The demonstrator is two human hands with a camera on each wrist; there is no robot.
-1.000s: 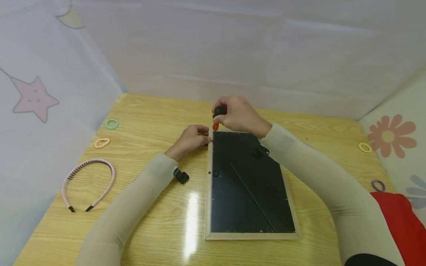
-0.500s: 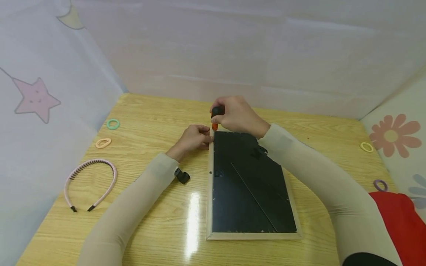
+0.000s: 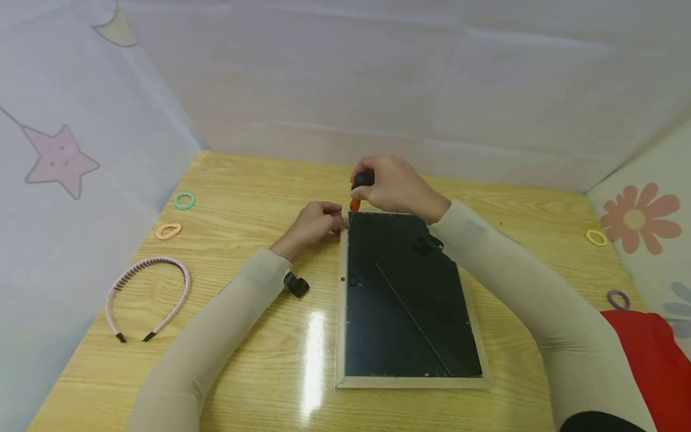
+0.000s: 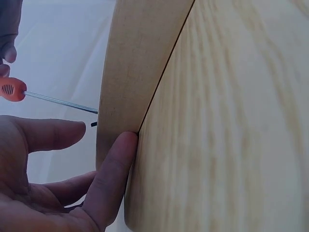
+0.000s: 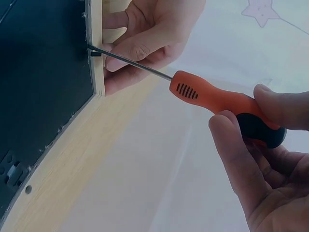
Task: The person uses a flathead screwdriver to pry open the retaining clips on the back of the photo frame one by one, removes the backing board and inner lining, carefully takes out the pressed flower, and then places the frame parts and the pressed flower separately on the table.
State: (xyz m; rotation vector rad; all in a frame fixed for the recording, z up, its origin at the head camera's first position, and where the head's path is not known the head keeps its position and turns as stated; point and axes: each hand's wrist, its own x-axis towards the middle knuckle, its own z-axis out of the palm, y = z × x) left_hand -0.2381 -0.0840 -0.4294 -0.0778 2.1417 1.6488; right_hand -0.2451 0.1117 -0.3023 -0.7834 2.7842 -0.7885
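Observation:
A picture frame (image 3: 412, 382) with a pale wooden rim and black backing (image 3: 399, 312) lies on the table, backing up. At its far left corner, my right hand (image 3: 396, 183) holds an orange and black screwdriver (image 5: 207, 94) by the handle, its shaft slanting down to the seam between backing and rim. Close to that tip, a short black pin (image 5: 96, 54) sticks out at the rim. My left hand (image 3: 313, 225) is at the same corner; one straight finger (image 4: 113, 176) touches the rim's outer side, and the thumb (image 4: 55, 134) is just apart from the pin.
To the left lie a pink headband (image 3: 186, 288), a peach ring (image 3: 168, 231) and a green ring (image 3: 185, 200). A yellow ring (image 3: 596, 237) and a purple ring (image 3: 618, 299) are near the right edge. Fabric walls (image 3: 335, 78) enclose the table (image 3: 259, 372).
My right hand and the screwdriver handle shift slightly left, then back right over the corner. The left hand stays at the rim, and the frame keeps its place.

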